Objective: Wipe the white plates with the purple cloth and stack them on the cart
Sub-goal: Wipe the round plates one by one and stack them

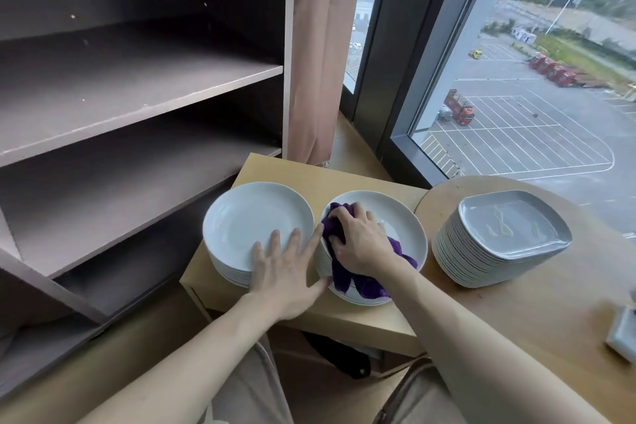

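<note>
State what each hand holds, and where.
Right hand grips the purple cloth by its bunched middle; left hand, flat on the left plate stack, holds nothing.

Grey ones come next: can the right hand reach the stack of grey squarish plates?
Probably: nothing stands between the right hand and the grey squarish plates, though it grips the purple cloth.

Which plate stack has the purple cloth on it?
The middle stack, where the right hand grips the purple cloth; the left stack and grey square stack have none.

Much of the purple cloth [364,286] beneath the right hand [361,244]; a pale object [624,334] half beyond the right edge.
</note>
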### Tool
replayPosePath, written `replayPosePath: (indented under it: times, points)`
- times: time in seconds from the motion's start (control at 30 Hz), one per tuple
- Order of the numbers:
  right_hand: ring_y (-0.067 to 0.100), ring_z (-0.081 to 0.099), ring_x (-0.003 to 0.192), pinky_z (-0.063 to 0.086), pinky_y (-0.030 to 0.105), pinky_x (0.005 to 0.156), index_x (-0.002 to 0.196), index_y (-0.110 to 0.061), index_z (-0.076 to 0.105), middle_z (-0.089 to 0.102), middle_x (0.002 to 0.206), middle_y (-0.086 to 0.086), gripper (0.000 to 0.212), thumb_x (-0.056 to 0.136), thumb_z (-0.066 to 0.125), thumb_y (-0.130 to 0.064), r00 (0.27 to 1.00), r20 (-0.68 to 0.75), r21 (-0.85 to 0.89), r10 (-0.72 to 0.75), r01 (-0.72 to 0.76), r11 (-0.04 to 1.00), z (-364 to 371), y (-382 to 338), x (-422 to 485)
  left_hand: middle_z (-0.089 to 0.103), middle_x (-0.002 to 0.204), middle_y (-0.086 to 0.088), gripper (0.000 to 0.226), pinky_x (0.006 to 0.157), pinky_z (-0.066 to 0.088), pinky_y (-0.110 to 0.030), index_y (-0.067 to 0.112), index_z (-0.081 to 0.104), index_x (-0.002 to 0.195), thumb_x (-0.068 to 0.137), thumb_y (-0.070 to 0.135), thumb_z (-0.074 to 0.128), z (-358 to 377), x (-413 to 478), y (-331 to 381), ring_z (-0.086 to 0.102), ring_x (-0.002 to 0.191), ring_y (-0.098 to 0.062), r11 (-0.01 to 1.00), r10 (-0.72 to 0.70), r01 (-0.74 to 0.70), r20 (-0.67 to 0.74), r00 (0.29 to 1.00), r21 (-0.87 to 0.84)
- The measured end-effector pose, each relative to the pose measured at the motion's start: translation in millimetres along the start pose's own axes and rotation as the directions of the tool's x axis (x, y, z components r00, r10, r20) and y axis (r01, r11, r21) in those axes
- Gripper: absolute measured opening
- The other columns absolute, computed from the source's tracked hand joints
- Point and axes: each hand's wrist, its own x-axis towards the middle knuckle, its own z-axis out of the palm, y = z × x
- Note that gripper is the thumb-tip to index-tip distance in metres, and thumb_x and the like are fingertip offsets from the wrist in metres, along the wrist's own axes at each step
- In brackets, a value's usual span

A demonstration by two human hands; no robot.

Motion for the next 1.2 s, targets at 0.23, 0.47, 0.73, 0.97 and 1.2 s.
replayPosePath:
  times: [0.23,0.47,0.73,0.97,1.2]
  points:
    - [0.037,0.051,0.111,0.048,0.048,0.089,0.137,-0.019,0.042,0.048,0.134,0.016,0.041,0.102,0.043,-0.041,0.993,-0.106,-0.140,0.058,-0.072,0.988,3,-3,16,0.015,0.168,-0.009,0.087,0.110,0.016,-0.066,0.047,-0.035,0.147,0.087,0.081,0.018,4,-2,1,0.013,0.150,-0.046,1.000,0.019,-0.019,-0.044,0.999,-0.011]
    - [0.041,0.048,0.117,0.042,0.051,0.092,0.137,-0.018,0.045,0.044,0.138,0.017,0.047,0.094,0.055,-0.034,0.989,-0.084,-0.357,0.123,-0.145,0.923,-4,7,20,0.007,0.170,-0.007,0.082,0.111,0.012,-0.066,0.051,-0.030,0.148,0.087,0.082,0.016,3,-2,0,0.007,0.152,-0.044,1.000,0.002,-0.002,0.005,1.000,-0.001]
    - [0.038,0.047,0.117,0.038,0.049,0.092,0.128,-0.019,0.057,0.046,0.136,0.011,0.035,0.098,0.040,-0.026,0.979,-0.040,-0.509,0.201,-0.193,0.839,-29,57,-9,0.010,0.169,-0.007,0.083,0.111,0.015,-0.065,0.052,-0.029,0.148,0.087,0.082,0.018,1,0,1,0.010,0.151,-0.044,1.000,-0.011,0.011,0.015,1.000,0.005]
    - [0.029,0.047,0.114,0.041,0.043,0.086,0.120,-0.031,0.055,0.046,0.124,0.003,0.037,0.085,0.053,-0.042,0.947,0.214,-0.224,0.241,-0.193,0.955,-47,61,-38,0.010,0.169,-0.006,0.083,0.111,0.015,-0.066,0.053,-0.031,0.147,0.085,0.083,0.017,0,-2,1,0.009,0.151,-0.045,1.000,-0.012,0.012,0.030,0.999,0.000]
    - [0.027,0.052,0.100,0.039,0.036,0.077,0.100,-0.036,0.058,0.044,0.109,-0.003,0.019,0.082,0.053,-0.033,0.920,0.362,0.007,0.151,-0.165,0.986,-49,42,-44,0.012,0.169,-0.008,0.086,0.110,0.019,-0.066,0.048,-0.040,0.143,0.090,0.079,0.021,-1,-1,-1,0.013,0.150,-0.047,1.000,0.011,-0.012,0.015,1.000,0.020]
